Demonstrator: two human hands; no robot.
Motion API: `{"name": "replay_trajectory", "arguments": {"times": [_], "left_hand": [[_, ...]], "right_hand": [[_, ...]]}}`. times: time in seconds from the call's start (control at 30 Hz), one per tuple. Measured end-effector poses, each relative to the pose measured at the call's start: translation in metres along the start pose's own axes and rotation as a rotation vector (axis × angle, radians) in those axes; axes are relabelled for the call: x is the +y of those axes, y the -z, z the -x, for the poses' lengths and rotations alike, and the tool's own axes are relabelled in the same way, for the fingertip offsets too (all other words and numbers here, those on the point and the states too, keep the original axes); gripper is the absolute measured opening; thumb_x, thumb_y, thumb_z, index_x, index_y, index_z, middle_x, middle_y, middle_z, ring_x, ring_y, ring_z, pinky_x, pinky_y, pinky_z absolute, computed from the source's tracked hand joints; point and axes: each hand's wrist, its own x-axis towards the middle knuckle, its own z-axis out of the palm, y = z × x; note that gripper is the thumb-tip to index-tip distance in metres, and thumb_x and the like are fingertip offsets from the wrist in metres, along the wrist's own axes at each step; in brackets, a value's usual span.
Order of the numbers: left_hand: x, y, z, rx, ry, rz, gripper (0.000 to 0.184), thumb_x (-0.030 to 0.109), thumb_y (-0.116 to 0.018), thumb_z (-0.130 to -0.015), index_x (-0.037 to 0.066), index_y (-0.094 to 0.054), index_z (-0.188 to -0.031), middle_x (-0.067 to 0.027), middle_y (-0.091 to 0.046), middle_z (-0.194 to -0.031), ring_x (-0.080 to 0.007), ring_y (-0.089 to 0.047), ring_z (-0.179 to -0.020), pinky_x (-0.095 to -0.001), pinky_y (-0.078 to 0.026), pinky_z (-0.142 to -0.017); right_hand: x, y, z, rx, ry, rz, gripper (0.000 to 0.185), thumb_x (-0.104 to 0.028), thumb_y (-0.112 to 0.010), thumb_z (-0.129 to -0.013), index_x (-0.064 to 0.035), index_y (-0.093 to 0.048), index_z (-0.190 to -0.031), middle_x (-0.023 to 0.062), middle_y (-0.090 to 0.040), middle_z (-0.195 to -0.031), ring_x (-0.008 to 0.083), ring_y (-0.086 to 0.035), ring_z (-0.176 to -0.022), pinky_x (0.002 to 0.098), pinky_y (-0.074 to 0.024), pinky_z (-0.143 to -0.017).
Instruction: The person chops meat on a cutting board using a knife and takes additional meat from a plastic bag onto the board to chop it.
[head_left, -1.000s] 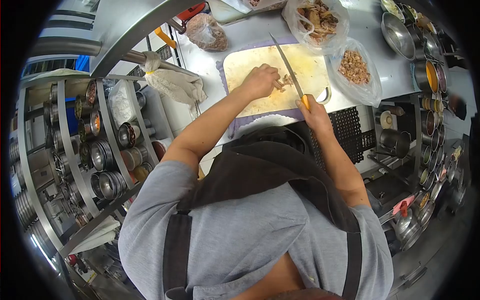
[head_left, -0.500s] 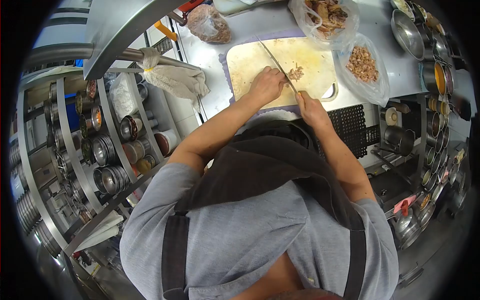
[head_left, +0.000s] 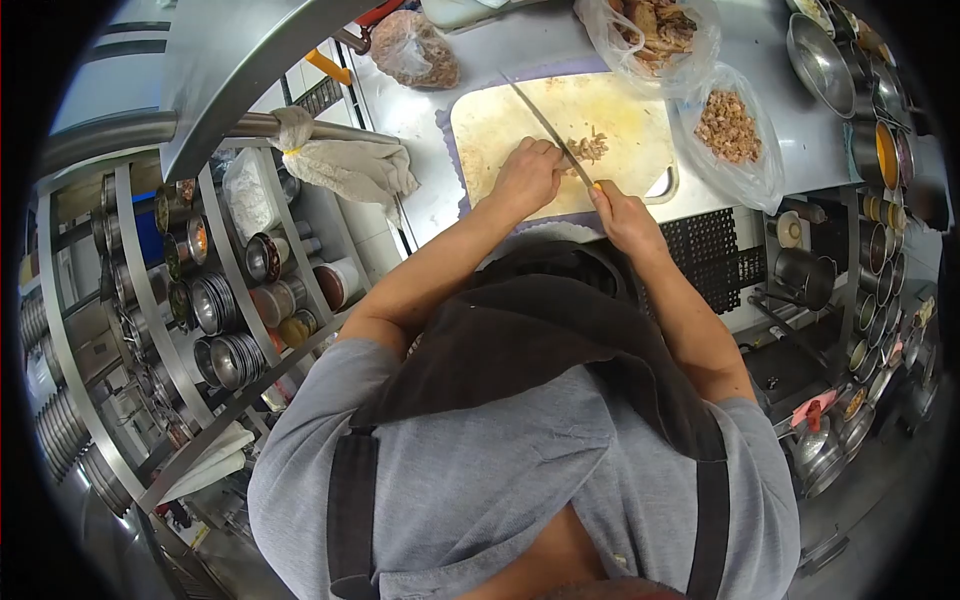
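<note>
My right hand (head_left: 622, 215) grips the yellow handle of a long kitchen knife (head_left: 545, 122), whose blade slants up and left over the cutting board (head_left: 490, 115). Just left of the blade, my left hand (head_left: 527, 178) is closed with its fingers curled down on the board. Whatever it pinches is mostly hidden; a bit of brownish meat shows near the fingertips. Chopped meat (head_left: 592, 148) lies in a small pile right of the blade. Beyond the board's right edge, a clear plastic bag (head_left: 765, 165) holds diced meat (head_left: 728, 128).
A purple cloth (head_left: 448, 130) lies beneath the board. Behind it are a bag of larger meat pieces (head_left: 660, 35) and a tied bag of minced food (head_left: 415, 50). A rag (head_left: 345, 165) hangs from a rail at left. Metal bowls (head_left: 820, 62) stand at right.
The knife and both hands have shifted slightly to the left relative to the board. The knife stays in my right hand, and the meat pile looks nearly the same.
</note>
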Motion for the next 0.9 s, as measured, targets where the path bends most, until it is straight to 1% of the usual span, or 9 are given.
{"name": "replay_trajectory", "arguments": {"times": [0.03,0.13,0.23,0.33,0.47,0.53,0.57,0.73,0.9], "left_hand": [[0.0,-0.002,-0.001,-0.021,0.069,0.001,0.017,0.01,-0.066,-0.078,0.008,-0.071,-0.093,-0.0121,-0.063,-0.092,-0.0315,-0.057,-0.094,-0.0405,-0.048,-0.086],[0.002,0.002,-0.002,0.013,0.028,0.042,0.018,0.007,-0.067,-0.076,0.007,-0.07,-0.094,-0.012,-0.064,-0.095,-0.0328,-0.057,-0.095,-0.0412,-0.048,-0.086],[-0.001,-0.002,-0.002,0.039,0.054,0.072,0.018,0.005,-0.067,-0.075,0.006,-0.069,-0.094,-0.0119,-0.064,-0.096,-0.0336,-0.057,-0.094,-0.0423,-0.048,-0.086],[0.008,0.006,0.002,0.087,0.044,0.054,0.019,0.005,-0.068,-0.074,0.005,-0.069,-0.093,-0.0119,-0.064,-0.094,-0.0334,-0.057,-0.093,-0.0424,-0.048,-0.086],[0.001,0.012,0.008,0.053,0.091,0.062,0.023,0.006,-0.069,-0.074,0.005,-0.069,-0.097,-0.0124,-0.063,-0.094,-0.0334,-0.057,-0.093,-0.0421,-0.048,-0.085],[-0.002,0.013,0.006,-0.035,-0.047,-0.03,0.025,0.007,-0.069,-0.073,0.005,-0.068,-0.098,-0.0132,-0.063,-0.094,-0.0336,-0.057,-0.093,-0.042,-0.048,-0.085],[-0.003,0.01,0.005,-0.035,-0.049,-0.025,0.025,0.007,-0.069,-0.073,0.005,-0.068,-0.098,-0.0132,-0.063,-0.094,-0.0336,-0.057,-0.093,-0.042,-0.048,-0.085],[-0.007,-0.002,0.007,0.038,0.025,0.032,0.022,0.008,-0.069,-0.074,0.005,-0.066,-0.096,-0.0137,-0.062,-0.093,-0.0337,-0.057,-0.093,-0.0422,-0.048,-0.084],[-0.003,0.004,0.016,0.085,0.096,0.066,0.02,0.009,-0.07,-0.075,0.003,-0.065,-0.094,-0.0144,-0.062,-0.093,-0.0348,-0.057,-0.093,-0.0424,-0.048,-0.083]], "right_hand": [[0.0,0.0,0.0,-0.032,0.011,0.032,0.035,-0.036,-0.043,-0.102,-0.0046,-0.056,-0.11,0.0302,-0.065,-0.081,0.0487,-0.063,-0.081,0.0566,-0.0472,-0.072],[0.005,-0.022,-0.024,0.025,0.027,0.093,0.036,-0.036,-0.043,-0.103,-0.0043,-0.056,-0.11,0.0299,-0.065,-0.08,0.0488,-0.063,-0.08,0.0566,-0.0475,-0.072],[0.005,-0.025,-0.034,0.07,0.066,0.035,0.036,-0.036,-0.043,-0.103,-0.0043,-0.056,-0.111,0.0298,-0.065,-0.079,0.0488,-0.063,-0.078,0.0568,-0.0478,-0.071],[0.004,-0.02,-0.026,0.08,0.062,-0.013,0.036,-0.036,-0.042,-0.103,-0.0041,-0.056,-0.11,0.0301,-0.064,-0.079,0.0489,-0.063,-0.077,0.0568,-0.048,-0.07],[0.004,-0.012,-0.01,0.08,0.072,-0.022,0.036,-0.036,-0.043,-0.103,-0.0039,-0.056,-0.111,0.0307,-0.064,-0.079,0.0489,-0.063,-0.078,0.0568,-0.048,-0.071],[-0.002,-0.006,-0.005,0.031,0.063,0.006,0.035,-0.035,-0.044,-0.102,-0.0042,-0.056,-0.111,0.0307,-0.064,-0.078,0.0489,-0.063,-0.077,0.0567,-0.0481,-0.07],[0.0,-0.013,-0.009,0.032,0.059,0.008,0.035,-0.035,-0.044,-0.102,-0.0042,-0.056,-0.111,0.0307,-0.064,-0.078,0.0489,-0.063,-0.077,0.0567,-0.0481,-0.07],[0.001,-0.031,-0.039,0.073,0.088,0.044,0.033,-0.034,-0.045,-0.102,-0.0046,-0.056,-0.111,0.0299,-0.064,-0.077,0.0489,-0.063,-0.076,0.0565,-0.0481,-0.068],[0.002,-0.021,-0.019,0.085,0.101,0.004,0.034,-0.035,-0.045,-0.102,-0.0045,-0.056,-0.111,0.0298,-0.064,-0.075,0.0493,-0.062,-0.075,0.0566,-0.048,-0.067]]}}
